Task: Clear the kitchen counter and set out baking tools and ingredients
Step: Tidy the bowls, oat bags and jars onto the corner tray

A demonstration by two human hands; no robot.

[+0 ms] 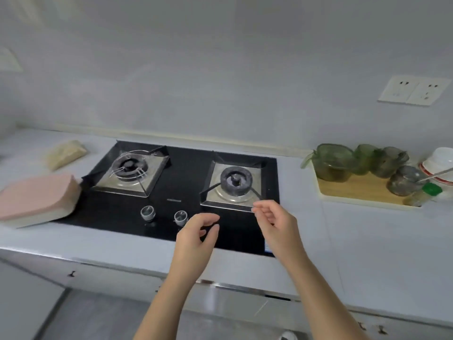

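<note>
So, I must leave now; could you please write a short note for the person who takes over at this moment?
Left hand: empty, fingers loosely curled, above the front of the hob. Right hand: empty, beside it.
Left of hob: pink board overlapping its edge; pale bag behind.
Right: wooden board with green glass bowls, a jar, a green-capped bottle; white bowls beyond.
Done: nothing that I can see. Left: clear the counter, set out baking tools and ingredients.

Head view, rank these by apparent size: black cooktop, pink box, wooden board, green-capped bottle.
1. black cooktop
2. pink box and wooden board: they look alike, and both sit near the wide-angle edges, so I won't rank them
3. green-capped bottle
</note>
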